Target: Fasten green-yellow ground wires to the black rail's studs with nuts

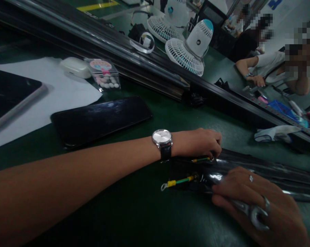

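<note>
Right now your left hand (198, 142) reaches across with its grip pinched on the ring end of the upper green-yellow ground wire (201, 159), at the near edge of the long black housing (260, 171). Your right hand (260, 202) lies just below that housing end, its grip closed around a metal wrench (255, 214) while the fingers press down on the glossy black part. A second green-yellow ground wire (176, 182) sticks out loose to the left of the housing, its ring terminal free on the green surface (134, 206).

As I judge it, the pinch is small and the housing looks slick, so the terminal could slip from your fingertips if the wrench jolts the part. Your left forearm passes close in front of the black phone (100, 120) that lies behind the housing end; a wide pull back could nudge it. The loose wire could snag under your right palm.
</note>
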A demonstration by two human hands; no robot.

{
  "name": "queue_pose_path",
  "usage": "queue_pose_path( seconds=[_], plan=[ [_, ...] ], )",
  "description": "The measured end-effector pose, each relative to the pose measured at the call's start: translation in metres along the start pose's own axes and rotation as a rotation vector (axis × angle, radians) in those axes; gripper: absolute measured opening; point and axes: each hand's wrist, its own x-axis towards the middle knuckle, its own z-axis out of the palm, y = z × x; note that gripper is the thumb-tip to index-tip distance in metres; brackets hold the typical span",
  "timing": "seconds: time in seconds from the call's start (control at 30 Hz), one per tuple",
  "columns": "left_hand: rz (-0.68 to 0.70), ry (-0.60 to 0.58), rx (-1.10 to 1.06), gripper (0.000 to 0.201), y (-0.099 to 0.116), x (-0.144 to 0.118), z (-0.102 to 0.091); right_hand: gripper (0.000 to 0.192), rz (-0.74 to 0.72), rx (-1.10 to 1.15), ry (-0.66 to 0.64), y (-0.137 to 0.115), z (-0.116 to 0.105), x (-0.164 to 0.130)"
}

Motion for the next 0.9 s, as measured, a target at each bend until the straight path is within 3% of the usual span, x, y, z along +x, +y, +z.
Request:
queue_pose_path(
  seconds=[0.3,0.5,0.7,0.9],
  plan=[
    [0.011,0.036,0.085,0.021,0.000,-0.001,0.004,0.017,-0.041,-0.026,-0.069,0.006,-0.017,0.002],
    [0.038,0.108,0.008,0.018,-0.002,-0.001,0.006,0.019,0.025,-0.007,-0.031,0.000,-0.012,0.000],
    [0.023,0.030,-0.008,0.015,-0.001,-0.001,0.001,0.027,0.013,-0.006,-0.017,0.000,-0.003,0.000],
    [0.016,0.046,-0.012,0.014,0.000,-0.001,0.001,0.026,0.024,-0.002,-0.032,0.002,-0.001,-0.002]
  ],
)
